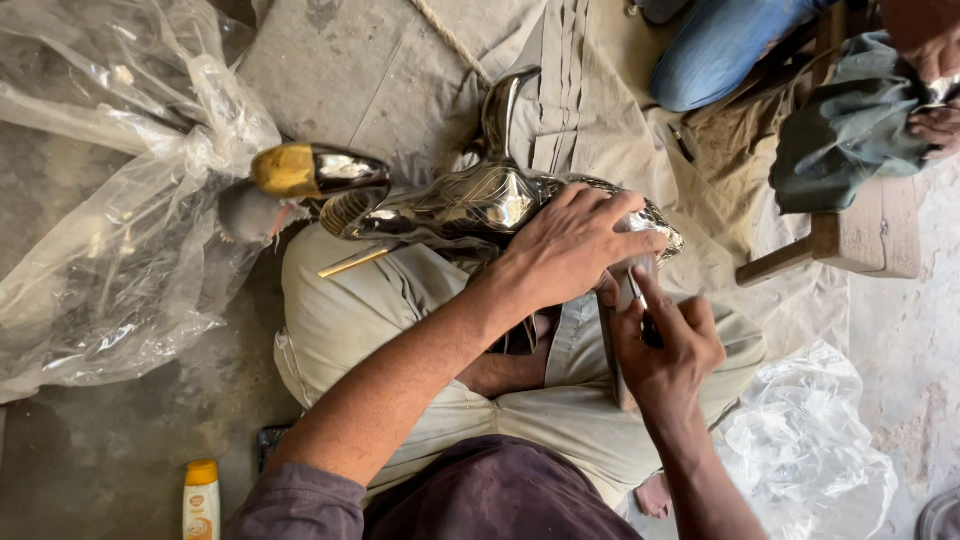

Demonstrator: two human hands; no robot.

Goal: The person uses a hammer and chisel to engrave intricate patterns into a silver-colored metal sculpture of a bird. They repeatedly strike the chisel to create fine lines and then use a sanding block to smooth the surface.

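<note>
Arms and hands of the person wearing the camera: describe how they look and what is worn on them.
Both forearms are bare. The left hand and right hand wear no gloves, and no rings or watch show. A dark purplish sleeve is pushed up around the left elbow; the right arm's sleeve is out of view. Fingers are uncovered and look smudged with grime.

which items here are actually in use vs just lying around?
In use:
- polished metal animal figure, on the lap, steadied by the left hand
- small tool, gripped by the right hand against the figure

Lying about:
- clear plastic sheeting
- yellow-capped bottle
- crumpled plastic bag
- wooden stool
- another person's cloth
</note>
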